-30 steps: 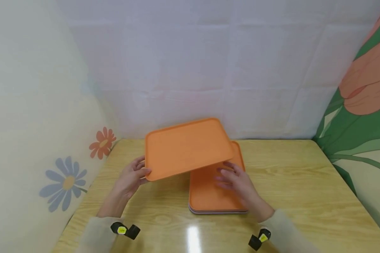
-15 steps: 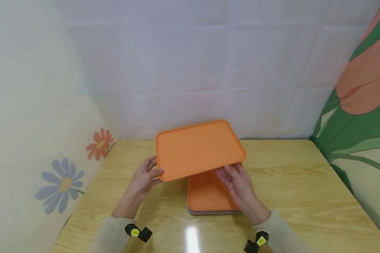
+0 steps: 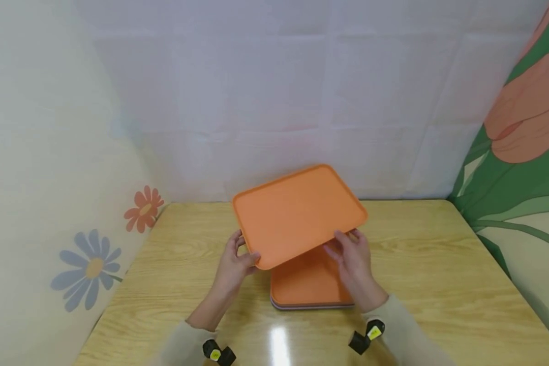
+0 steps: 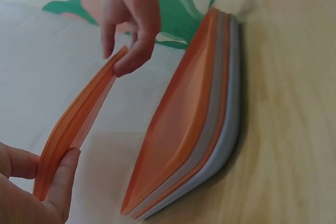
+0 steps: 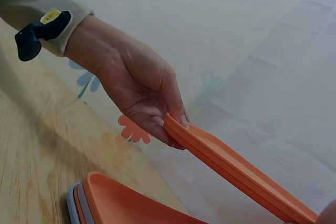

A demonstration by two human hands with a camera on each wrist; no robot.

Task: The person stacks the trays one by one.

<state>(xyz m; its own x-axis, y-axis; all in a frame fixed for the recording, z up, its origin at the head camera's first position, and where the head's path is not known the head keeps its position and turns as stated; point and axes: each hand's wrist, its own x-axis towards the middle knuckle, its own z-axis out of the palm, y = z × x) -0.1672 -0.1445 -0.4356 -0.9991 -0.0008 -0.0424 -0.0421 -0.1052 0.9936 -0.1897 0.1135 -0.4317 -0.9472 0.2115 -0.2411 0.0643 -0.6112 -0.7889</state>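
Observation:
An orange rectangular tray [image 3: 299,213] is held in the air, tilted, with its left end lower in the head view. Lines run along its edge in both wrist views; I cannot tell if that is one tray or several nested. My left hand [image 3: 233,264] pinches its near left corner, thumb on top and fingers beneath. At the near edge, toward the right, my right hand [image 3: 354,262] grips the tray between thumb and fingers. Below it lies a stack of trays [image 3: 308,287], orange on top. The left wrist view shows orange and grey layers [image 4: 223,93] alternating there.
The stack lies on a wood-grain table [image 3: 421,259]. A pale cloth wall [image 3: 256,91] rises behind the table's far edge. Flower-printed panels flank it, with a blue flower [image 3: 93,267] at left and a large pink tulip [image 3: 523,122] at right.
The held tray has moved right over the stack and tilted more. My left hand moved right with it. My right hand, earlier apart from the tray, has taken hold of its near edge.

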